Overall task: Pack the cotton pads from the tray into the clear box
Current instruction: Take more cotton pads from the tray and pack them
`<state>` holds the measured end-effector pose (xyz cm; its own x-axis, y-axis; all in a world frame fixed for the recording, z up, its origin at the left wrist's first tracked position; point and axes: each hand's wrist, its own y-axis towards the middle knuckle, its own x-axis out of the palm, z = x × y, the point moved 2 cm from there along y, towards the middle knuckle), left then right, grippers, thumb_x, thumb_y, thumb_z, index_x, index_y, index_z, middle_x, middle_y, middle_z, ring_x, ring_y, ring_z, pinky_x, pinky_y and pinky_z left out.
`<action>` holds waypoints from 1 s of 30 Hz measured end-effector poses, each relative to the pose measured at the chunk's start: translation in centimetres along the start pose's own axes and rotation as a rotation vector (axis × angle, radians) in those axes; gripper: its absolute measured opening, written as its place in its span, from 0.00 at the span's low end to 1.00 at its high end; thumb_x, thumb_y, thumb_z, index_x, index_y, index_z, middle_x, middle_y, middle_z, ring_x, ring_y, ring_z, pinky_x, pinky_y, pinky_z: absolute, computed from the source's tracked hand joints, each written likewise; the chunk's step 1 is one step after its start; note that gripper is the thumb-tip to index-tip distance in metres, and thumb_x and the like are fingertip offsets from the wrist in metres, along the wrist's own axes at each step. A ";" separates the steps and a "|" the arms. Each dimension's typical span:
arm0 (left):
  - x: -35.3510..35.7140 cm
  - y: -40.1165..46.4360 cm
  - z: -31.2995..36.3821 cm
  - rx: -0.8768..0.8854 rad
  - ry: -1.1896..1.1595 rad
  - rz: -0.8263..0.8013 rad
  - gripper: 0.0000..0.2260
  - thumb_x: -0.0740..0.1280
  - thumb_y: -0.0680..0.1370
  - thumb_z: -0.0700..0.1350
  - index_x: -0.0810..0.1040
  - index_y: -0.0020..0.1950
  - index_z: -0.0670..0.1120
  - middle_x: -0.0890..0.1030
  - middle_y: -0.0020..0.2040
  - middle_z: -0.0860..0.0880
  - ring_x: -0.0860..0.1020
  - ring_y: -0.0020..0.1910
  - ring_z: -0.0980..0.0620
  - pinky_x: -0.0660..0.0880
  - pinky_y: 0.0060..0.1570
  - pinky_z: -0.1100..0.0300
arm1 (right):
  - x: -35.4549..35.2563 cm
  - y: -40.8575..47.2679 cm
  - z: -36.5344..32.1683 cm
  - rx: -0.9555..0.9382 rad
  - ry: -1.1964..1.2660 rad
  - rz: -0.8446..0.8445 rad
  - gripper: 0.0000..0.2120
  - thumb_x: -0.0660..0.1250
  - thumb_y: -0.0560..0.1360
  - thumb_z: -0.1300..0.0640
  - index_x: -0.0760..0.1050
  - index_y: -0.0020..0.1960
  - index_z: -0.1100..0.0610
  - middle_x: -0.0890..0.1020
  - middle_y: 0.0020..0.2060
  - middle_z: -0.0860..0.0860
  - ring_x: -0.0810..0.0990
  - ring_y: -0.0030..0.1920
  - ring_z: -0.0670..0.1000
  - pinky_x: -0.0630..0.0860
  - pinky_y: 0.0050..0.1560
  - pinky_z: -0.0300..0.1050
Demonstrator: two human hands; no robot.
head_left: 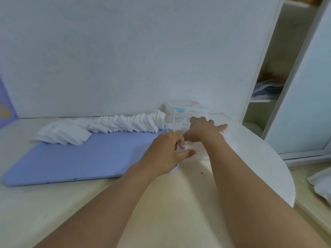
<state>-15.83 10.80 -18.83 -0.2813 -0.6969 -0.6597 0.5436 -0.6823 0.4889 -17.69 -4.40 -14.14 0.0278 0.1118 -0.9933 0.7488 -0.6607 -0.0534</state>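
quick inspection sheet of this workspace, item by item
surface: pale table with a few dark specks.
job's things: blue tray holds a long row of cotton pads along its far edge; clear box right of the tray, mostly hidden by the hands.
clutter: white packets against the wall.
grippers: left hand pinches something white, probably pads; right hand rests on the box, fingers spread.
cables: nothing seen.
surroundings: white wall; open shelf at right.

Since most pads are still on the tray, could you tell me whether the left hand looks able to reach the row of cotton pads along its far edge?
Probably yes: the left hand sits at the blue tray's right end, and nothing stands between it and the cotton pads. It does pinch something white now.
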 end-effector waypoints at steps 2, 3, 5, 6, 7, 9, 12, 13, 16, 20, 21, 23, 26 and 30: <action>-0.4 -0.3 0.1 -0.036 -0.066 -0.027 0.16 0.69 0.71 0.68 0.74 0.47 0.58 0.70 0.31 0.55 0.67 0.28 0.59 0.68 0.32 0.61 | -0.8 -0.9 0.3 -0.014 0.106 0.048 0.43 0.72 0.67 0.37 0.60 0.78 0.45 0.62 0.76 0.52 0.56 0.78 0.60 0.44 0.70 0.80; -1.0 -0.5 0.2 -0.064 -0.120 -0.017 0.17 0.67 0.72 0.69 0.74 0.51 0.59 0.72 0.31 0.54 0.68 0.28 0.59 0.69 0.32 0.61 | -1.4 -1.4 0.4 -0.038 0.166 0.126 0.42 0.73 0.67 0.36 0.62 0.77 0.45 0.62 0.76 0.51 0.56 0.78 0.59 0.46 0.72 0.78; -2.9 -0.3 0.3 -0.136 -0.219 0.089 0.13 0.65 0.74 0.65 0.75 0.52 0.60 0.76 0.32 0.55 0.72 0.28 0.60 0.69 0.30 0.67 | -3.0 -3.2 0.4 -0.215 0.390 0.378 0.36 0.75 0.68 0.40 0.69 0.73 0.47 0.68 0.73 0.50 0.65 0.75 0.55 0.59 0.73 0.64; -5.1 -0.5 -0.6 -0.190 -0.236 0.191 0.09 0.66 0.75 0.61 0.76 0.50 0.59 0.78 0.33 0.57 0.73 0.29 0.60 0.69 0.29 0.69 | -3.5 -4.6 -1.2 -0.395 0.568 0.490 0.29 0.75 0.70 0.45 0.73 0.69 0.48 0.74 0.68 0.49 0.72 0.70 0.51 0.68 0.69 0.52; -6.3 -0.2 -0.9 -0.228 -0.222 0.273 0.05 0.67 0.75 0.56 0.78 0.46 0.57 0.79 0.33 0.58 0.75 0.30 0.61 0.69 0.29 0.70 | -3.7 -6.2 -1.4 -0.524 0.730 0.541 0.20 0.74 0.72 0.51 0.77 0.63 0.50 0.80 0.60 0.47 0.78 0.62 0.47 0.74 0.61 0.42; -11.2 -1.3 -3.0 -0.312 -0.064 0.417 0.02 0.70 0.74 0.49 0.80 0.42 0.53 0.79 0.31 0.57 0.76 0.32 0.63 0.69 0.30 0.70 | -2.6 -9.0 -5.5 -0.722 0.881 0.426 0.08 0.73 0.73 0.56 0.82 0.52 0.51 0.85 0.44 0.43 0.83 0.45 0.41 0.77 0.46 0.34; -17.3 -4.6 -6.4 -0.428 0.151 0.481 0.04 0.72 0.73 0.44 0.80 0.46 0.50 0.80 0.40 0.53 0.79 0.39 0.54 0.74 0.41 0.59 | 0.6 -11.1 -12.3 -0.797 0.760 0.130 0.08 0.73 0.73 0.56 0.82 0.52 0.54 0.85 0.42 0.46 0.83 0.42 0.45 0.80 0.49 0.44; -18.7 -6.0 -7.7 -0.454 0.205 0.512 0.07 0.72 0.73 0.43 0.80 0.50 0.49 0.80 0.46 0.50 0.79 0.45 0.49 0.74 0.45 0.57 | 1.5 -11.3 -14.4 -0.800 0.687 0.079 0.12 0.74 0.73 0.55 0.81 0.56 0.55 0.85 0.47 0.47 0.82 0.46 0.48 0.79 0.53 0.47; -21.9 -9.6 -11.2 -0.561 0.352 0.593 0.24 0.74 0.71 0.43 0.74 0.67 0.47 0.72 0.67 0.43 0.70 0.66 0.41 0.70 0.60 0.52 | 2.6 -10.9 -20.4 -0.774 0.568 0.016 0.30 0.77 0.71 0.47 0.73 0.68 0.57 0.79 0.62 0.52 0.78 0.60 0.53 0.73 0.57 0.44; -24.0 -11.7 -16.0 -0.814 0.117 0.576 0.38 0.71 0.75 0.48 0.57 0.81 0.51 0.59 0.80 0.44 0.59 0.78 0.41 0.66 0.69 0.48 | 4.5 -9.6 -26.0 -0.697 0.409 0.105 0.42 0.78 0.66 0.37 0.68 0.70 0.58 0.73 0.65 0.54 0.72 0.66 0.58 0.75 0.60 0.53; -24.3 -11.6 -16.8 -0.871 -0.012 0.573 0.37 0.70 0.76 0.49 0.56 0.81 0.52 0.61 0.79 0.44 0.62 0.76 0.41 0.67 0.68 0.49 | 5.0 -9.3 -26.8 -0.684 0.388 0.127 0.42 0.77 0.66 0.36 0.68 0.69 0.58 0.73 0.64 0.54 0.73 0.65 0.57 0.76 0.59 0.54; -24.3 -10.9 -17.9 -0.892 -0.166 0.519 0.32 0.68 0.77 0.49 0.61 0.79 0.51 0.67 0.76 0.44 0.69 0.72 0.43 0.67 0.62 0.55 | 6.0 -8.8 -28.3 -0.675 0.369 0.127 0.39 0.76 0.66 0.34 0.70 0.66 0.57 0.75 0.61 0.53 0.76 0.61 0.56 0.77 0.55 0.52; -23.9 -10.3 -18.0 -0.766 -0.132 0.475 0.21 0.68 0.78 0.47 0.73 0.71 0.50 0.76 0.67 0.46 0.74 0.60 0.49 0.67 0.56 0.60 | 6.8 -8.3 -29.4 -0.687 0.312 0.161 0.31 0.72 0.69 0.34 0.72 0.59 0.56 0.76 0.56 0.51 0.78 0.55 0.55 0.77 0.53 0.52; -23.6 -10.2 -17.1 -0.618 -0.068 0.558 0.11 0.70 0.76 0.44 0.80 0.58 0.53 0.80 0.49 0.51 0.77 0.42 0.56 0.69 0.39 0.69 | 7.0 -8.0 -30.0 -0.697 0.255 0.230 0.20 0.67 0.74 0.38 0.68 0.50 0.54 0.77 0.50 0.51 0.78 0.51 0.55 0.73 0.44 0.49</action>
<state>-1.18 38.01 -18.01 0.1220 -0.9218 -0.3680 0.9475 -0.0023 0.3198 -3.57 23.91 -17.57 0.3212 0.2519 -0.9129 0.9470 -0.0783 0.3116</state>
